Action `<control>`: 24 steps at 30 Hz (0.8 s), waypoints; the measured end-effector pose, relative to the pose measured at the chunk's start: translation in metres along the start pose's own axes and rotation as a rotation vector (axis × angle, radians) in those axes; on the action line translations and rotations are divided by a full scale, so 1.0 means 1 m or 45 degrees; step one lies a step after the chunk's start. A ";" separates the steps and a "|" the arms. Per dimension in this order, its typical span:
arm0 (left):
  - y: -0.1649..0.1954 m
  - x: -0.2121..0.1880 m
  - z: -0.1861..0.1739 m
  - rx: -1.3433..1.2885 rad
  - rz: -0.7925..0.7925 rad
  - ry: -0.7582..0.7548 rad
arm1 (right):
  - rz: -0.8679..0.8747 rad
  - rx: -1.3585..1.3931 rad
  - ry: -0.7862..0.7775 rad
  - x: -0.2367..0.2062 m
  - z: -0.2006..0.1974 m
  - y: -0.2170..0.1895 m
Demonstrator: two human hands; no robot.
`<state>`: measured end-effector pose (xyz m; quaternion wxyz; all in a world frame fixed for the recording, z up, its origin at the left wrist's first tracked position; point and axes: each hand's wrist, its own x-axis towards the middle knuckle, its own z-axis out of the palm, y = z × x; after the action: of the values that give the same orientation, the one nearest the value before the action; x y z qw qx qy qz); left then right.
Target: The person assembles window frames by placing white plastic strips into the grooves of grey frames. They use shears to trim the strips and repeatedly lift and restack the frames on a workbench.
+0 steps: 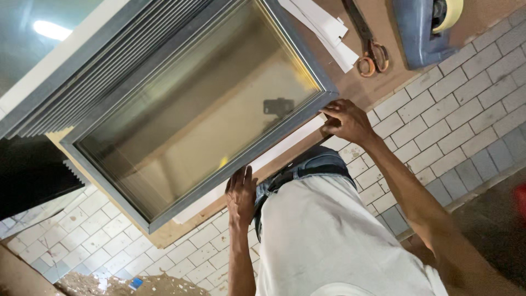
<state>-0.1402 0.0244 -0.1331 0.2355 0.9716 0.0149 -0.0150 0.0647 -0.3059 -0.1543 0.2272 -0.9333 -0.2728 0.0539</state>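
Nearest to us were our own white shirt (329,241) and the waistband of our jeans (312,167), pressed up close to the wooden workbench (181,230). Our left hand (241,194) lay flat against the near edge of the window frame (230,159), palm to the grey metal, fingers (244,175) straight, close together and pointing up along the rim, clamped on nothing. The frame sat just above and beyond those fingertips, so the hand only pressed on its lower rail. Our right hand (346,120) was at the frame's near right corner, with the fingers (331,112) curled and bunched over the corner of the grey rail; the corner lay under the fingertips and the thumb was tucked below, against a white strip (285,145) that ran beneath the frame. We could not tell whether the thumb truly pinched the rail.

The frame itself lay flat on the workbench, tilted across our view, its glass pane (203,104) reflecting a dull yellow light. Behind it stood a stack of similar grey frames (98,77). Farther off on the bench lay white paper strips (323,27), scissors with orange handles (372,49), and a blue tape dispenser (424,27). Grey paving bricks (466,109) covered the floor.
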 end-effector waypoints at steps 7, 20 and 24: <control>-0.025 -0.012 0.030 0.045 -0.069 0.179 | -0.124 0.043 -0.087 0.004 -0.001 0.003; -0.037 -0.014 0.050 -0.180 -0.040 0.365 | -0.207 -0.015 -0.088 0.017 -0.014 -0.021; -0.036 -0.012 0.048 -0.125 -0.042 0.370 | -0.023 0.116 -0.171 0.013 -0.014 -0.018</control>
<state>-0.1544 0.0336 -0.1919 0.2778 0.9505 0.0654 0.1226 0.0707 -0.2910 -0.1338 0.2510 -0.9138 -0.2930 0.1269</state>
